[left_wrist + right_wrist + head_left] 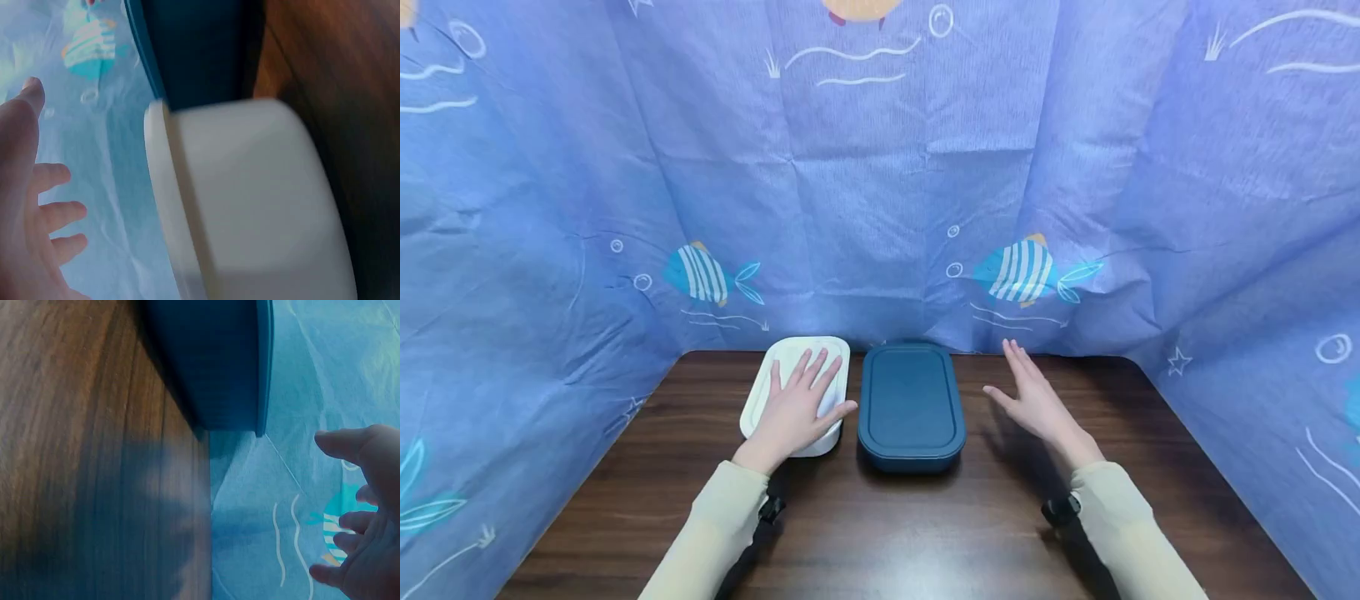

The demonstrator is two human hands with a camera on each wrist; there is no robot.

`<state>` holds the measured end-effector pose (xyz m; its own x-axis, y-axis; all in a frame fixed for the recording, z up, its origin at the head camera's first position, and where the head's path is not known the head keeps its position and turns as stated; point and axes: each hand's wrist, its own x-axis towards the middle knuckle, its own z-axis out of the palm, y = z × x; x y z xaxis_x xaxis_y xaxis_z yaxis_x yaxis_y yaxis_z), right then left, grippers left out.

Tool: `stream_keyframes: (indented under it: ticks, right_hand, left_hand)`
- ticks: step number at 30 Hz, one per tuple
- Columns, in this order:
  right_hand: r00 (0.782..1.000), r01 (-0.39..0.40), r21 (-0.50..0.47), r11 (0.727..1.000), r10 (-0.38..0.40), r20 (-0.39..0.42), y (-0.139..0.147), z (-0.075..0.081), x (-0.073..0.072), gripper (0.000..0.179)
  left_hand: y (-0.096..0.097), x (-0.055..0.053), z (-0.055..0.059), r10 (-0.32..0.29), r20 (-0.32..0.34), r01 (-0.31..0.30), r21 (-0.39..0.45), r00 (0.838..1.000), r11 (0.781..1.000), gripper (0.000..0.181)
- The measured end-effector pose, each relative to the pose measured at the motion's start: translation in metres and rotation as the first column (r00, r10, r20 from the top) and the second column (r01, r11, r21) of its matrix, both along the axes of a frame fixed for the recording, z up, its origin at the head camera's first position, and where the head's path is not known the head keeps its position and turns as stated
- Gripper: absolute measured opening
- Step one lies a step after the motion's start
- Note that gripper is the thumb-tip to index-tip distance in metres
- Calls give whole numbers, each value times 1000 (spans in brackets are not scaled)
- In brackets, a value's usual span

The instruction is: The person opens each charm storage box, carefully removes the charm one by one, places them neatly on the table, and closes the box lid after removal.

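My left hand (801, 408) is spread over a white lidded container (760, 400) at the back of the table, fingers straight. In the left wrist view the hand (31, 206) is above the lid's level, apart from the white container (250, 200). To its right stands a dark blue lidded container (912, 400), its lid on. My right hand (1037, 400) hovers to the right of the blue container, holding nothing, fingers extended and thumb pointing toward it. The right wrist view shows that hand (369, 519) apart from the blue container's side (206, 362).
A dark brown wooden table (910, 533) lies under everything. Behind it and at both sides hangs a blue curtain (880, 208) printed with fish, reaching the table's back edge just past the containers. Each wrist wears a small black camera (771, 508).
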<state>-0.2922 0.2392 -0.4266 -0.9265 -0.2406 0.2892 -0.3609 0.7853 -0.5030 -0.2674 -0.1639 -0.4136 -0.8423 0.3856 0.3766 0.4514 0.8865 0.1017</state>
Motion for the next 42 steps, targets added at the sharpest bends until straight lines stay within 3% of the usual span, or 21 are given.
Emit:
stream_keyframes:
  ticks: [6, 11, 15, 21, 28, 34, 42]
  right_hand:
    - [995, -101, 20, 995, 100, 17, -4, -12, 5, 95]
    - [981, -194, 67, 979, 192, 34, -10, -17, 7, 95]
    - [966, -258, 75, 963, 257, 23, -17, -18, 4, 93]
    - [940, -336, 109, 935, 327, 92, -22, -26, 6, 90]
    - [923, -362, 84, 928, 344, 170, -25, -34, 14, 99]
    - [918, -357, 56, 932, 339, 208, -22, -34, 18, 113]
    - [912, -354, -4, 935, 346, 223, -22, -29, 25, 116]
  left_hand:
    - [16, 12, -8, -105, -22, 105, -18, 994, 994, 79]
    - [26, 17, -15, -177, -3, 177, -41, 984, 983, 80]
    - [32, 15, -19, -205, -7, 204, -54, 979, 978, 80]
    - [37, 20, -30, -247, 40, 250, -62, 968, 966, 81]
    - [43, 28, -42, -264, 105, 271, -60, 959, 961, 77]
    - [46, 28, -39, -274, 111, 283, -72, 955, 957, 78]
    - [46, 25, -37, -309, 87, 317, -88, 947, 944, 75]
